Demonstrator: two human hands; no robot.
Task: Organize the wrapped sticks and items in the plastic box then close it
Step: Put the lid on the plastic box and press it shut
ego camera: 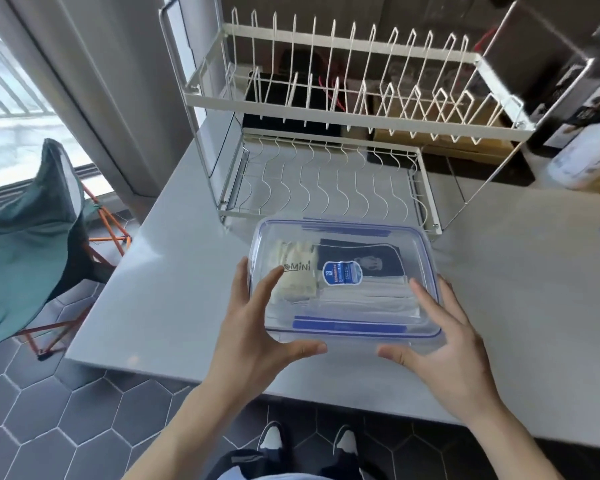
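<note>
A clear plastic box point(426, 261) with blue latches sits on the grey table, its transparent lid lying on top. Through the lid I see a cream packet marked "MiNi" point(297, 271), a dark packet point(361, 258), white wrapped sticks point(364, 296) and a blue label point(342, 273). My left hand point(260, 327) rests at the box's near left corner, fingers on the lid and thumb along the front edge. My right hand point(440, 337) cups the near right corner in the same way. Both hands have spread fingers and press or hold the box; neither lifts it.
A white two-tier wire dish rack point(343, 112) stands just behind the box. A white bottle point(589, 157) and dark items sit at the back right. A green folding chair point(28, 230) stands left of the table point(174, 296). The table's near edge is close to my body.
</note>
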